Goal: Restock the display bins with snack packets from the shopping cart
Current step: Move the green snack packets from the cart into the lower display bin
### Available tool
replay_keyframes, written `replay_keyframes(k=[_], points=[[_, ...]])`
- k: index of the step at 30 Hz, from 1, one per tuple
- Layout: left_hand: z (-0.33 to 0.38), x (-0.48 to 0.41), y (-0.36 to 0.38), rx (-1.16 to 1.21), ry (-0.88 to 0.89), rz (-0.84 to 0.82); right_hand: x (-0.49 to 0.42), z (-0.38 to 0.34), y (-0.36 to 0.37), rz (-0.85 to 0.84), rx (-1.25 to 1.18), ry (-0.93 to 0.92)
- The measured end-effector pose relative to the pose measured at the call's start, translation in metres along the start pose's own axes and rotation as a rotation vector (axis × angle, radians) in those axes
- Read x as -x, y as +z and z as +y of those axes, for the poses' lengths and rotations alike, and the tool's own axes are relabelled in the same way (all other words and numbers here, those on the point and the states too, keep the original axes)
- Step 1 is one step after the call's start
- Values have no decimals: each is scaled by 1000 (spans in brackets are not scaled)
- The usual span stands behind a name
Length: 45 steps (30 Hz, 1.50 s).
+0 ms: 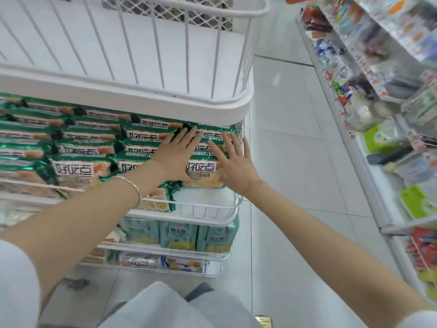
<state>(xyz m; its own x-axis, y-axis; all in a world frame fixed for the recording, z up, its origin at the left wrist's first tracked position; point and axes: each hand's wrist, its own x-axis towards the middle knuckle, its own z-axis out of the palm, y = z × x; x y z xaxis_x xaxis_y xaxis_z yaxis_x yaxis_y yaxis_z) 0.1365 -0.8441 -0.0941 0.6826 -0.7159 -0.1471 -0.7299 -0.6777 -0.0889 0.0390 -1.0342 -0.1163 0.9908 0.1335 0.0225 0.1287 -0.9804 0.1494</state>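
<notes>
Green and white snack packets (80,168) lie in rows in a white wire display bin (208,210), the second tier of a stacked rack. My left hand (176,153) lies flat on the packets at the bin's right end, fingers straight. My right hand (234,159) rests beside it with spread fingers on the rightmost packets (203,166), close to the bin's right wall. Neither hand grips a packet. The shopping cart is out of view.
An empty white bin (146,91) sits above. Lower tiers hold pale teal packets (178,235) and mixed packs (184,265). A shelf unit full of goods (378,91) runs along the right. Tiled aisle floor (288,162) lies between rack and shelves.
</notes>
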Motion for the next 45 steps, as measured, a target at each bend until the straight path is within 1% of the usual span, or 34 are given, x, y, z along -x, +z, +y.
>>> replay_keyframes(k=[2, 4, 6, 9, 12, 14, 15, 17, 18, 20, 22, 25, 32, 35, 39, 42, 45], points=[[-5, 0, 1, 3, 48, -20, 7, -5, 6, 38, 29, -150], [-5, -2, 3, -14, 38, -28, 5, -5, 7, -16, 120, -266], [-3, -4, 4, -16, 9, -16, 0, -4, 6, -75, 176, -269], [-1, -4, 4, -27, -25, 17, -3, -11, 7, -72, 231, -219], [-1, -3, 0, -2, -19, -21, -3, -13, 3, -79, 219, -208], [-4, 3, -7, 57, 5, -58, -1, -12, -9, -113, 74, -224], [-8, 9, -11, 110, 10, -51, 0, -13, -17, -97, -104, -183], [-24, 30, -19, 219, -13, 63, 4, -24, -27, 69, -461, -20], [-34, 44, -21, 256, -35, 152, 3, -34, -33, 153, -551, 46], [-60, 75, -20, 286, -78, 289, -7, -61, -45, 222, -558, 71], [-90, 110, -14, 281, -153, 336, -22, -98, -61, 192, -518, 23], [-138, 170, -1, 316, -308, 337, -47, -167, -78, 176, -454, -124], [-234, 349, 49, 409, -656, 254, -96, -368, -89, 9, -392, -425], [-267, 440, 83, 451, -852, 204, -105, -451, -92, -89, -419, -543], [-286, 558, 123, 499, -1127, 145, -111, -552, -84, -145, -432, -654], [-287, 633, 150, 565, -1332, 140, -112, -615, -79, -233, -369, -726], [-284, 688, 170, 667, -1488, 169, -116, -671, -70, -279, -312, -836]])
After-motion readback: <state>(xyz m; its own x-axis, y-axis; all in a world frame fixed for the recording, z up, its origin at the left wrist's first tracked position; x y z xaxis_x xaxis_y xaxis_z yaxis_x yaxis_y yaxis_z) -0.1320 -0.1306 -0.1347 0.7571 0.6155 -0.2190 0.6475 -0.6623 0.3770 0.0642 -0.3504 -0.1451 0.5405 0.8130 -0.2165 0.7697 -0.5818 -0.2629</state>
